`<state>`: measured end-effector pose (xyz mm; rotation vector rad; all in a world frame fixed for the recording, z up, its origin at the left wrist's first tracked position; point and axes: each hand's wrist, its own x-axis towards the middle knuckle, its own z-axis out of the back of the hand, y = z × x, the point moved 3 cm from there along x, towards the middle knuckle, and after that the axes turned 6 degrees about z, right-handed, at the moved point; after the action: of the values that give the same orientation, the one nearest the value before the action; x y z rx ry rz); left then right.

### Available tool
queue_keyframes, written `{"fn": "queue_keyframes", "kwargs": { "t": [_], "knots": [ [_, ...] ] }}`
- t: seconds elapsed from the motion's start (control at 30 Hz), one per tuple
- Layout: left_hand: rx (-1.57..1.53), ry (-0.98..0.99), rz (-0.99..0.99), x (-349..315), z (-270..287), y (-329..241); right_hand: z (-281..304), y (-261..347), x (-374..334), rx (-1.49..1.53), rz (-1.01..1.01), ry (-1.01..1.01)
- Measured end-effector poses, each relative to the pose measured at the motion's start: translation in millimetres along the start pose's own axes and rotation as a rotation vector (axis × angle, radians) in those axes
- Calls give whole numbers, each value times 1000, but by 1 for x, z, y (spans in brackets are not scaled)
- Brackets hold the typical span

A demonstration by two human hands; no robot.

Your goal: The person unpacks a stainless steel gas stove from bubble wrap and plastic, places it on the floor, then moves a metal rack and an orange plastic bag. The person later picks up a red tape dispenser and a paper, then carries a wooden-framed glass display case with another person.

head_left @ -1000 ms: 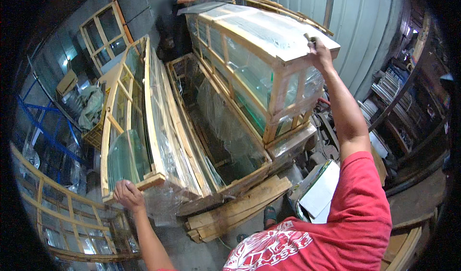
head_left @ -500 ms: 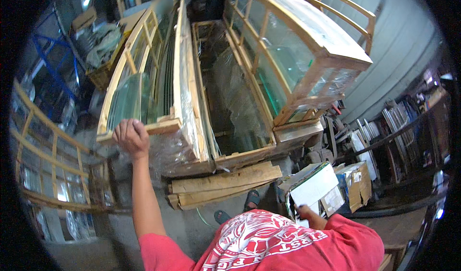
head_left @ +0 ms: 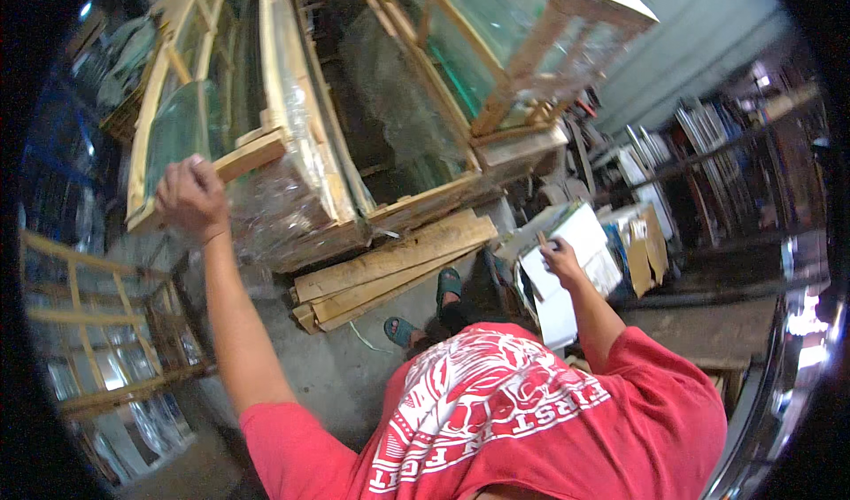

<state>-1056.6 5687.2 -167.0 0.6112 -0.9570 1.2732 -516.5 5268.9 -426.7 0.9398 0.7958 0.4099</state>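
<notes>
My left hand [head_left: 190,197] is closed over the end rail [head_left: 251,155] of an open wooden crate. Curved, greenish glass panes [head_left: 177,126] stand inside that crate, just beyond the hand. On the right, my right hand [head_left: 561,259] is closed around a short brown stick-like piece [head_left: 542,238]; its exact kind is too small to make out. That hand hovers over or rests near white sheets [head_left: 553,301] on top of a carton.
A second crate [head_left: 429,196] lies open beside the first, and a taller glass-filled crate [head_left: 522,79] stands to its right. Loose planks [head_left: 394,265] lie on the floor by my sandals [head_left: 450,283]. A wooden frame [head_left: 84,318] stands left; a torn carton [head_left: 646,248] sits right.
My right hand has risen forward over the white sheets, showing the brown piece. My left hand stays on the rail. The view has shifted, so the crates sit higher and further left.
</notes>
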Motion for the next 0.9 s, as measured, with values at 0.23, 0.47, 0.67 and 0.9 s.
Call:
{"fn": "queue_keyframes", "kwargs": {
  "t": [0.23, 0.47, 0.67, 0.9],
  "knots": [
    [1, -21, -39, 0, -7, 6, -37, 95, -13, 402, 211, 35],
    [90, 112, 93, -4, -18, 18, 18, -102, 24, -494, -84, 36],
    [71, 37, 91, -4, -12, 13, 102, -328, -26, -626, -478, 89],
    [-26, 454, 459, 25, -15, 20, 175, -204, 62, -783, -345, -265]
  ]
}}
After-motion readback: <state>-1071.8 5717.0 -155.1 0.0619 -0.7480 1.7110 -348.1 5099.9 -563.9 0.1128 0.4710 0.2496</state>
